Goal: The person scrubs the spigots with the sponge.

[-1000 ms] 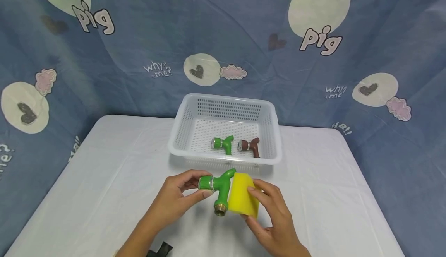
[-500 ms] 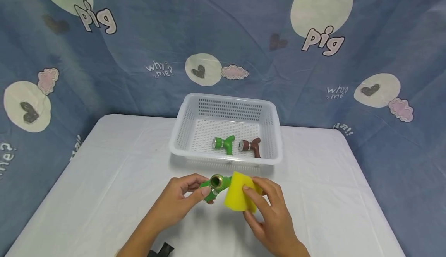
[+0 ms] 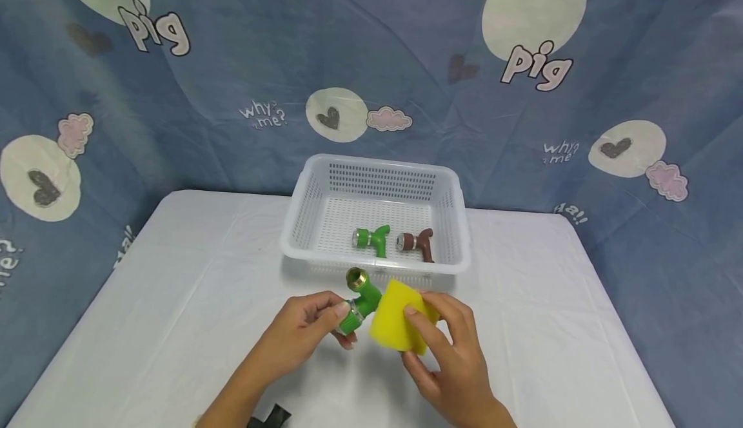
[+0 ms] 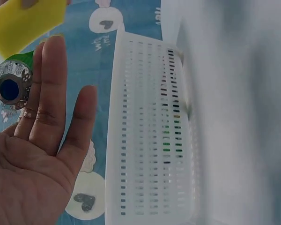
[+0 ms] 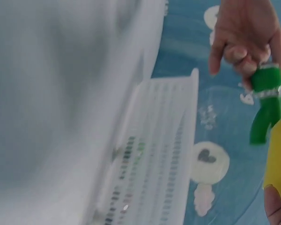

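A green faucet [image 3: 368, 299] with a brass threaded end is pinched at its ribbed knob by the thumb and fingers of my left hand [image 3: 307, 328]. Its threaded opening points up and toward me, above the table. My right hand [image 3: 449, 350] grips a yellow sponge [image 3: 397, 315], thumb below and fingers over its right side. The sponge's left edge overlaps the faucet's spout end in the head view. In the left wrist view the faucet's round knob end [image 4: 11, 86] shows behind the fingers. From the right wrist, the green faucet [image 5: 267, 103] hangs beside the sponge [image 5: 278, 159].
Behind the hands stands a white perforated plastic basket [image 3: 374, 263] holding another green faucet [image 3: 377, 240] and a brown faucet [image 3: 420, 244]. A black strap-like piece [image 3: 271, 417] lies by the left forearm. A blue printed cloth [image 3: 371, 41] hangs behind the white-covered table [image 3: 203, 286].
My left hand has turned the faucet, so the threaded end has swung from pointing down to pointing up. The sponge has tilted and shifted slightly left along with the right hand.
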